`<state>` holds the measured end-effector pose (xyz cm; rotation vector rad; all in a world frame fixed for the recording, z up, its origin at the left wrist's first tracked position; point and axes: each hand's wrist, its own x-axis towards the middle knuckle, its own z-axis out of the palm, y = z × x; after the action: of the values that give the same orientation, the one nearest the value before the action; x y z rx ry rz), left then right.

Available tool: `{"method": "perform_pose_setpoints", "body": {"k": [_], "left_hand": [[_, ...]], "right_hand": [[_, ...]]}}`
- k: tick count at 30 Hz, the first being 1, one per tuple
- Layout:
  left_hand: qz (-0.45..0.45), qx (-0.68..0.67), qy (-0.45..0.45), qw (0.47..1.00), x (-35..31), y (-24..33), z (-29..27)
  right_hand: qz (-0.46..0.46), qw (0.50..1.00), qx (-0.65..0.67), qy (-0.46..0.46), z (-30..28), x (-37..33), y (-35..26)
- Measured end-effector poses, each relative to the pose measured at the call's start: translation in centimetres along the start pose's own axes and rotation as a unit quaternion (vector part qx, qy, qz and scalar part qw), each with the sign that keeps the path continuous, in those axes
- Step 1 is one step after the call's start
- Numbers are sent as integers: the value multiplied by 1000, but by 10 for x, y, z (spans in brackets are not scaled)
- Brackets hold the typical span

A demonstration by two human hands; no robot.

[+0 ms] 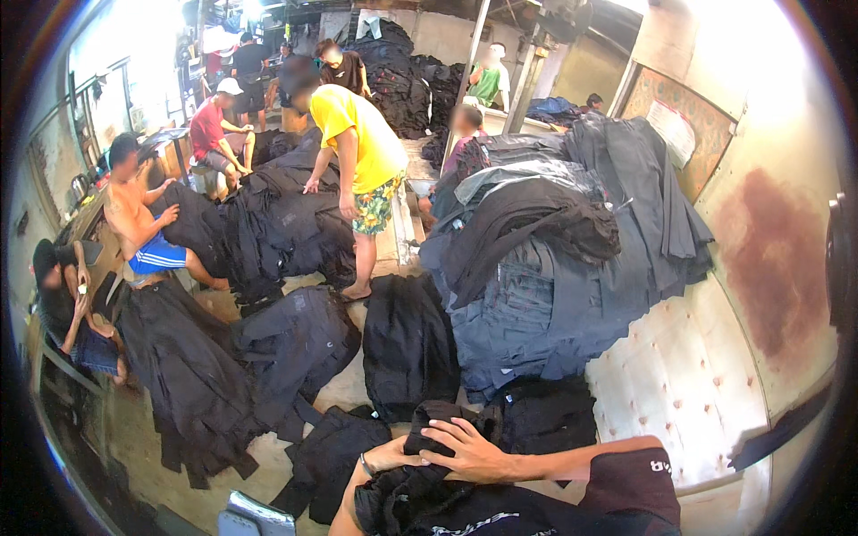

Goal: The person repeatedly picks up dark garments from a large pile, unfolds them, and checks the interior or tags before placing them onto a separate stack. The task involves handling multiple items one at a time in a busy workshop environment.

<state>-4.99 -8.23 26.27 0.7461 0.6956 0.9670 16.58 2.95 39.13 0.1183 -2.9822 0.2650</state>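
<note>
Black cloth (436,410) bunches under your right hand (475,456), fingers spread over it, your left hand (391,456) beside, its fingers too hidden to tell.

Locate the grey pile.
In the head view, the grey pile is right of centre, beyond the right hand, with a black bundle at its left and a pale panel at lower right.

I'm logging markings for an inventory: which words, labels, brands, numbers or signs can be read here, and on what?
I won't copy out lettering, but here is where it shows:
Wearer's sleeve: bold white marks, partly turned away.
Wearer's shirt front: slanted white lettering, too foreshortened to read.
Wall sheet: pale, any print too small to read.
Dark garment on the floor: small white mark, too small to read.
</note>
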Motion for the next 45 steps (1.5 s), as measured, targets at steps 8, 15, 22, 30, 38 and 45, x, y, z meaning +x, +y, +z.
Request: {"method": "perform_pose_setpoints", "body": {"k": [8,15,22,30,38,45], "left_hand": [[50,-90,174,979,-36,-9,-20],[163,-69,430,885,-95,54,-50],[315,-102,424,843,-106,91,-54],[276,-96,489,822,-60,117,-5],[300,-78,469,827,-12,114,32],[268,-68,509,815,-36,123,38]], "right_hand": [[139,924,167,-313,12,-19,-3],[307,887,309,-153,-47,-35,82],[466,843,221,152,-141,-52,143],[427,881,71,193,-137,87,65],[318,866,365,124,-35,125,16],[391,892,218,65,-78,112,90]]}}
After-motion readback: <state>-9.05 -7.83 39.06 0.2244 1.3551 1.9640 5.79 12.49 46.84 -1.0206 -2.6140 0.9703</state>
